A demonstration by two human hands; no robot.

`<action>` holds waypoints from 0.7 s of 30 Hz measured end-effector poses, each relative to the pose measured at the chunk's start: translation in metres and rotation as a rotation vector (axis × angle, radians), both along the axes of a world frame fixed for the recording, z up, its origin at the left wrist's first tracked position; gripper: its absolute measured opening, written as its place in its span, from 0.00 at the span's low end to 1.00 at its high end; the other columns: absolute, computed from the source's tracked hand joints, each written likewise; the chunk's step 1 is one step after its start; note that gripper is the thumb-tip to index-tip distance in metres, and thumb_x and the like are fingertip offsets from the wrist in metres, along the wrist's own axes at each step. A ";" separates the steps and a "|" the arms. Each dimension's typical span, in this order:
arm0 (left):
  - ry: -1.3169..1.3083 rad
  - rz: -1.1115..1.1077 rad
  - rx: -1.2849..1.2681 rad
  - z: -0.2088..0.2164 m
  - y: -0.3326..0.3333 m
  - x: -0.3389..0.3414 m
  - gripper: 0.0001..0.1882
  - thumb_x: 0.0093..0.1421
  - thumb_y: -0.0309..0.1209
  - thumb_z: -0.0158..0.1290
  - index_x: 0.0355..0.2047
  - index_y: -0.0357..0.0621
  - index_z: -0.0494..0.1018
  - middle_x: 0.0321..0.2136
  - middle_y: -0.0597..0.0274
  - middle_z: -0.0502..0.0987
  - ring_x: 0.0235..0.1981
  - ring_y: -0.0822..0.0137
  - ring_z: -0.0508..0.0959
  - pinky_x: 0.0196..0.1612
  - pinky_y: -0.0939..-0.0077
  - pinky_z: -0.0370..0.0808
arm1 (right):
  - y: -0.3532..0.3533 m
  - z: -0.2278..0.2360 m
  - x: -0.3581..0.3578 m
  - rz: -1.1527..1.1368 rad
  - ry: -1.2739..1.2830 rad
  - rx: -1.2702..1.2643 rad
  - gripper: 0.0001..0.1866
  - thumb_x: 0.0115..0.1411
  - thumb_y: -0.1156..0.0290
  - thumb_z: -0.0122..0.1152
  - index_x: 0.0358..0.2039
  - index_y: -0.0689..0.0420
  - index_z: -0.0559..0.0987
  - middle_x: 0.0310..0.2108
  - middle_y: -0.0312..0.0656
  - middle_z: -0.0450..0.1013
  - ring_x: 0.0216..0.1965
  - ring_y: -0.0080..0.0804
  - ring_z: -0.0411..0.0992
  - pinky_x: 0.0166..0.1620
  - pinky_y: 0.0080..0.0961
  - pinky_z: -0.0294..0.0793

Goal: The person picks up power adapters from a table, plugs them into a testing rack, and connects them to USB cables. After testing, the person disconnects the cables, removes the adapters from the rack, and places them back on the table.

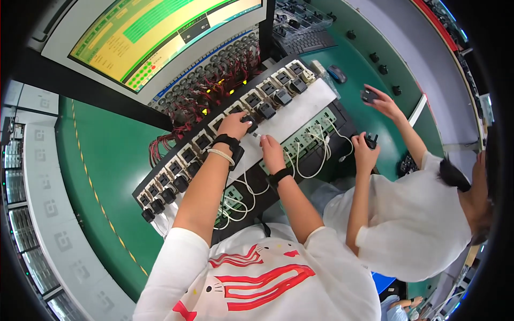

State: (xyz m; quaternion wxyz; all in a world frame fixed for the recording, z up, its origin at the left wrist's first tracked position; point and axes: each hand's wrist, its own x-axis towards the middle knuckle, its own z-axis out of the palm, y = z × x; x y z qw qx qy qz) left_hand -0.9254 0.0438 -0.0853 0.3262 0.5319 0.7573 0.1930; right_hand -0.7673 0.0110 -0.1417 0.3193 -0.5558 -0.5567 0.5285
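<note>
My left hand point(233, 127) is closed on a black power adapter point(250, 124) at the middle of a long row of sockets. Just below it, my right hand point(273, 153) pinches the white plug of a cable point(257, 136), its tip pointing toward the adapter. Whether plug and adapter touch, I cannot tell. The socket strip point(203, 140) runs from lower left to upper right, with black adapters such as this one point(266, 110) seated along it. White cables point(299, 174) hang from a green circuit board point(307, 140) beside my right hand.
A co-worker on the right holds one black adapter point(369, 96) in a raised hand and another point(370, 140) in the lower hand. Behind the sockets stand a monitor point(160, 40) and bundled red wires point(235, 67). A keyboard point(310, 41) and a mouse point(337, 74) lie at the far right.
</note>
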 end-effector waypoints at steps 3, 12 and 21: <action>0.010 -0.001 0.036 -0.002 0.001 0.001 0.25 0.51 0.37 0.56 0.50 0.44 0.71 0.42 0.46 0.76 0.45 0.52 0.75 0.49 0.66 0.70 | 0.002 -0.018 -0.014 -0.096 0.017 0.025 0.20 0.64 0.59 0.42 0.24 0.62 0.70 0.18 0.37 0.64 0.21 0.24 0.60 0.26 0.25 0.60; -0.016 -0.044 0.033 -0.004 -0.001 -0.001 0.23 0.52 0.37 0.55 0.49 0.45 0.72 0.41 0.45 0.75 0.44 0.50 0.75 0.49 0.65 0.70 | -0.008 -0.003 -0.032 -0.231 -0.125 0.054 0.20 0.65 0.61 0.41 0.25 0.64 0.71 0.22 0.54 0.70 0.27 0.53 0.69 0.32 0.41 0.66; -0.011 -0.075 -0.038 0.000 0.004 -0.004 0.22 0.54 0.37 0.53 0.50 0.49 0.71 0.46 0.47 0.73 0.49 0.49 0.72 0.52 0.63 0.68 | 0.008 0.010 -0.019 -0.053 -0.227 0.040 0.20 0.63 0.59 0.45 0.27 0.64 0.74 0.23 0.51 0.72 0.28 0.50 0.70 0.34 0.38 0.68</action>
